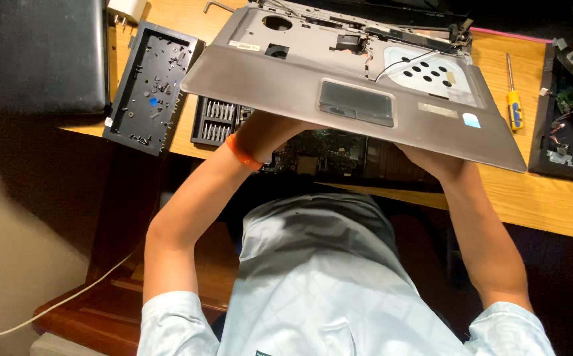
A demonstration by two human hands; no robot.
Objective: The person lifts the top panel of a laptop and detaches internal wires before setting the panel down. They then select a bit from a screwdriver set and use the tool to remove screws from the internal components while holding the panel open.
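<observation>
Head view, looking down: I note both hands under a grey laptop palmrest cover (pixel 339 86), lifted off the wooden desk (pixel 550 198) and tilted, near edge raised toward the camera. Left hand (pixel 266 132) sits beneath the cover's near-left part, orange wristband (pixel 241 153) just below it; right hand (pixel 441 161) sits beneath the near-right part. Fingers of both are hidden by the cover, so I cannot tell how tightly either grips; both support it from below. Cover lies directly above and beyond both hands, long axis running left to right across them, each hand about equally near its own end. Touchpad (pixel 355 103) sits between the hands, toward the near edge; the far edge with its cut-outs points away from me. Beneath the hands: exposed circuit board (pixel 313 151). Left of the left hand: a screwdriver bit set (pixel 217 120), then a black tray with loose screws (pixel 151 86). Right of the right hand, apart: a yellow-handled screwdriver (pixel 512 99)
</observation>
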